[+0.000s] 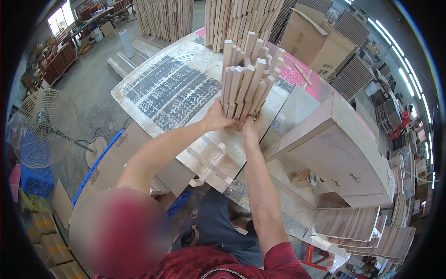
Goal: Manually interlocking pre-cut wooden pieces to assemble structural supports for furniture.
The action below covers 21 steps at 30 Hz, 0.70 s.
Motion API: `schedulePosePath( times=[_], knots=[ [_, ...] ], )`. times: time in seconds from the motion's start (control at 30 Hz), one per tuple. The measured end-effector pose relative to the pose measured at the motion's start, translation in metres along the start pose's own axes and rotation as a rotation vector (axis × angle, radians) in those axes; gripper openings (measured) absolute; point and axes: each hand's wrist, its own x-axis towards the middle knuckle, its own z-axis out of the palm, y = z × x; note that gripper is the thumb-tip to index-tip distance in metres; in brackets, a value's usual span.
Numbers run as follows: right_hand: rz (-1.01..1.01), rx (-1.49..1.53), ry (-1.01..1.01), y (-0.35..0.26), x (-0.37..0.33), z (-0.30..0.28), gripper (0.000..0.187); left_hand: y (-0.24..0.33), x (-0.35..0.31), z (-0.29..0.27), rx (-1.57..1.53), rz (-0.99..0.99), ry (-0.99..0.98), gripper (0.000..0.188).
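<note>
A bundle of pale wooden strips [246, 88] stands upright on the worktable [186, 118], its tops at uneven heights. My left hand [218, 117] wraps round the lower left side of the bundle, with the thumb across the front. At the bundle's lower right, my right hand [251, 128] grips it, its fingers partly hidden by the wood. Both hands meet low on the near side. Behind this bundle rises a larger stack of similar wooden strips [232, 21].
A large wooden box-like panel [339, 153] stands at the right beside a small wooden block [301, 177]. Curved wooden boards [348, 223] are stacked below it. Cardboard boxes [302, 37] sit at the back right. A standing fan [44, 128] and blue crate [35, 162] are at left.
</note>
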Motion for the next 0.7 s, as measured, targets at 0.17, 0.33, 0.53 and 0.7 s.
schedulePosePath(
  times=[0.17, 0.33, 0.53, 0.7],
  knots=[
    [-0.012, -0.087, -0.002, 0.024, -0.002, -0.014, 0.061, -0.009, 0.013, -0.022, -0.027, 0.027, -0.255, 0.132],
    [-0.057, -0.164, -0.157, 0.026, -0.019, -0.029, 0.069, -0.012, 0.012, -0.035, -0.125, 0.046, -0.374, 0.127],
    [0.039, -0.324, -0.257, 0.018, -0.057, -0.046, 0.069, -0.011, -0.002, -0.058, -0.021, -0.152, -0.413, 0.112],
    [-0.127, -0.301, -0.407, 0.026, -0.148, -0.115, 0.057, -0.017, -0.038, -0.101, -0.090, -0.257, -0.392, 0.067]
  ],
)
